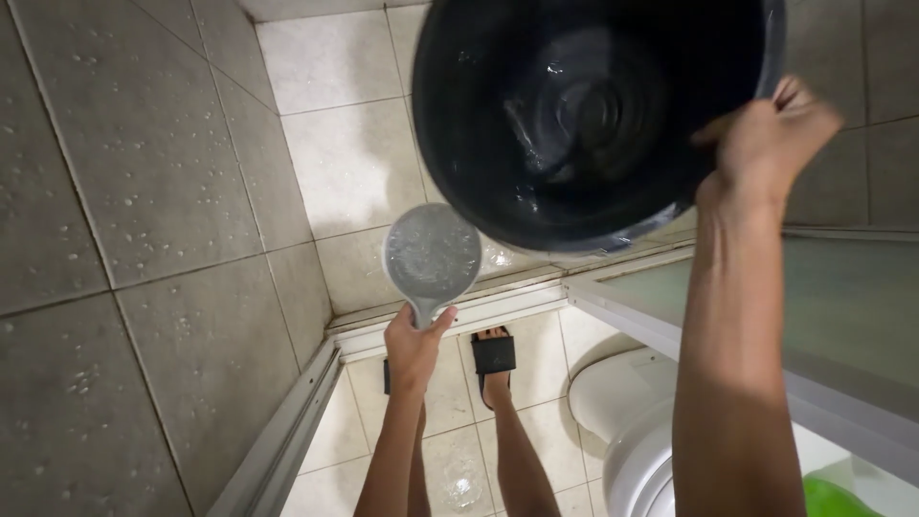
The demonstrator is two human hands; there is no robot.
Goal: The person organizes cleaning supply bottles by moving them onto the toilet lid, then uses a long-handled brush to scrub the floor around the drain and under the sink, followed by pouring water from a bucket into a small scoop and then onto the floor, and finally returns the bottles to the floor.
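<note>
Both grips full: bucket point(574, 115) right point(766, 144), dipper point(433, 254) left point(414, 349).

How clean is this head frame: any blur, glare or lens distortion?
Head view: motion blur softens the black bucket held by the right hand; soft glare on its wet inside. Left hand and grey dipper look fairly sharp. Wide lens bends the tile lines; lighting is even, shadows faint.

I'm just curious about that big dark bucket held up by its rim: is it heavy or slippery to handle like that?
The bucket probably feels light: only a film of water shows inside, and the right hand lifts it alone by the rim. Wet droplets suggest a slick grip. It looks like stiff plastic, keeping its round shape while tilted.
</note>
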